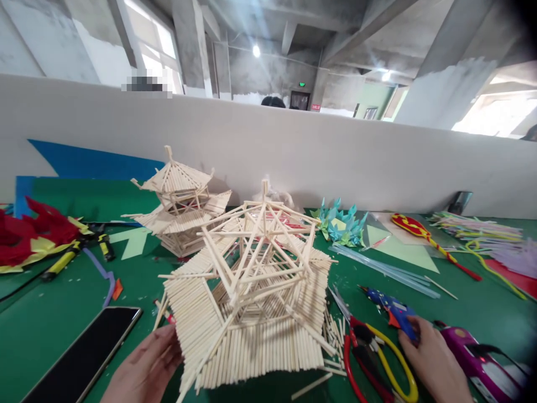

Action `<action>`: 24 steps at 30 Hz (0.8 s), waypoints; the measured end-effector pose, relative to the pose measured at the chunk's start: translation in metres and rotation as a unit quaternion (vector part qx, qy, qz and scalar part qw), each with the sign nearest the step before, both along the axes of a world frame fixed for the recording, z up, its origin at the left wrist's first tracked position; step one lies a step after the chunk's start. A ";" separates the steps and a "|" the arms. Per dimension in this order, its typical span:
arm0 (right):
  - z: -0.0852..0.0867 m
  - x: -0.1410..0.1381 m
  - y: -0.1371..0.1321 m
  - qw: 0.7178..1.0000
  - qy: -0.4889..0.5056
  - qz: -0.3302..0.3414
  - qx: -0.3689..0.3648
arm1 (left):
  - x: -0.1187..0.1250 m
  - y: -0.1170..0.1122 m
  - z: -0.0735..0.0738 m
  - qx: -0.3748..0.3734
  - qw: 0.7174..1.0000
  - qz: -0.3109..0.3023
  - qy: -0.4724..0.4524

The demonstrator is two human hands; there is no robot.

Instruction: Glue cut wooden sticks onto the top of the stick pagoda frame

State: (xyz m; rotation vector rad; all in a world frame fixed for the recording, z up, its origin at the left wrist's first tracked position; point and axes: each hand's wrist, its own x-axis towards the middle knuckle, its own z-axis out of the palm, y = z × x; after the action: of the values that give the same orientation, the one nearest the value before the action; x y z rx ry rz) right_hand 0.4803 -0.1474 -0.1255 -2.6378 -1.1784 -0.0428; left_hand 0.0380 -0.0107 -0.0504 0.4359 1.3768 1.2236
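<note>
A large pavilion roof built of thin wooden sticks (pixel 251 291) stands on the green table (pixel 50 319) in front of me. My left hand (pixel 146 366) rests against its lower left edge, fingers laid on the sticks. My right hand (pixel 432 358) lies at the lower right, its fingertips closed on the handle of a blue glue gun (pixel 392 308). Red-and-yellow handled pliers (pixel 377 358) lie between the roof and that hand. A smaller finished stick pagoda (pixel 180 207) stands behind the roof to the left.
A black phone (pixel 84 355) lies at the lower left. Red and yellow paper shapes (pixel 29 238) and yellow-handled cutters (pixel 75 252) sit far left. Teal paper stars (pixel 339 224), clear glue sticks (pixel 386 268), coloured strips (pixel 478 229) and a purple tool (pixel 482 361) lie right. A white partition (pixel 293 145) runs behind.
</note>
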 end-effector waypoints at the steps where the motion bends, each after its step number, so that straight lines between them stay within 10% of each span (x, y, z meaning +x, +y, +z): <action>1: 0.002 -0.002 0.000 1.000 -0.003 -0.003 0.000 | -0.004 -0.001 -0.002 0.009 1.000 -0.019 0.001; 6: 0.024 -0.021 0.001 0.998 -0.040 -0.037 0.013 | -0.017 -0.006 -0.006 0.063 0.993 -0.092 0.045; 12: 0.057 -0.084 0.004 0.976 0.018 -0.045 0.212 | -0.029 -0.019 -0.010 0.152 0.941 -0.212 0.216; 24: 0.035 -0.237 0.008 0.887 0.163 0.304 0.308 | -0.043 -0.008 -0.037 0.371 0.633 -0.406 0.544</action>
State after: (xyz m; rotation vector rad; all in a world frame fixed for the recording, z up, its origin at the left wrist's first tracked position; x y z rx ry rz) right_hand 0.2434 -0.1399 -0.0908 -1.5836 -1.4998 0.1196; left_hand -0.0048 -0.0188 -0.0876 2.4147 1.1828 0.5946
